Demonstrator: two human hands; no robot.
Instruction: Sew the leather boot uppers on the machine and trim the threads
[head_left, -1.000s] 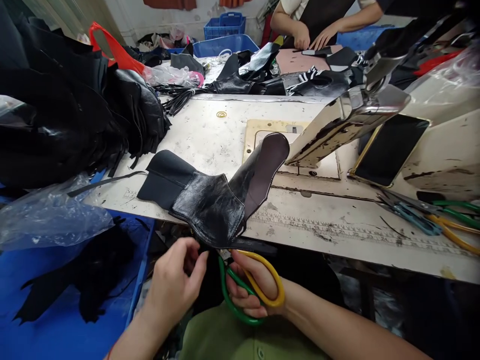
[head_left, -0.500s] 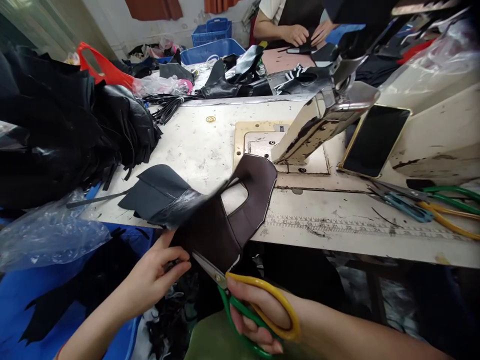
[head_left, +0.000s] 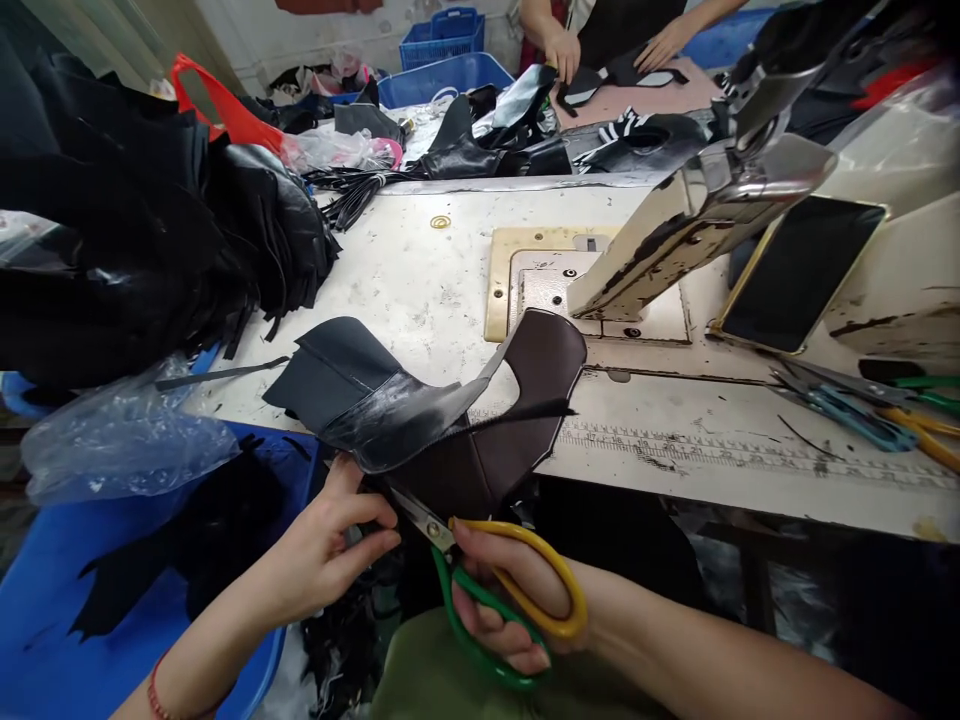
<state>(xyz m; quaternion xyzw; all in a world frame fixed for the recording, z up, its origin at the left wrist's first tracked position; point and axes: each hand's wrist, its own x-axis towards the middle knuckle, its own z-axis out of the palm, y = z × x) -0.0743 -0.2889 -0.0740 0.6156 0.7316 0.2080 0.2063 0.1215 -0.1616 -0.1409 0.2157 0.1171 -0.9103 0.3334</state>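
Note:
My right hand [head_left: 510,590] grips a pair of scissors [head_left: 480,575] with one yellow and one green handle. Their blades reach to the near edge of a sewn leather piece [head_left: 367,400], partly hidden beneath it. This piece has black outer panels, a dark brown inner side [head_left: 540,370] and an opening in the middle. It lies across the table's front edge. At that same near edge, left of the blade tips, my left hand [head_left: 337,540] is closed with thumb and fingers pinching the leather's border; the exact grip is partly hidden. A thin dark strip crosses the brown side.
A sewing machine [head_left: 660,230] stands behind the piece, a phone [head_left: 799,275] leaning by it. More scissors [head_left: 892,400] lie at right. Stacked black leather [head_left: 112,220] fills the left, above a blue bin [head_left: 45,590]. Across the table, a co-worker's hands [head_left: 667,45] handle black pieces.
The view has shifted, so the table sits further right. The leather's black side has folded over more of the brown side. My hands keep their holds; the co-worker's hands have moved apart.

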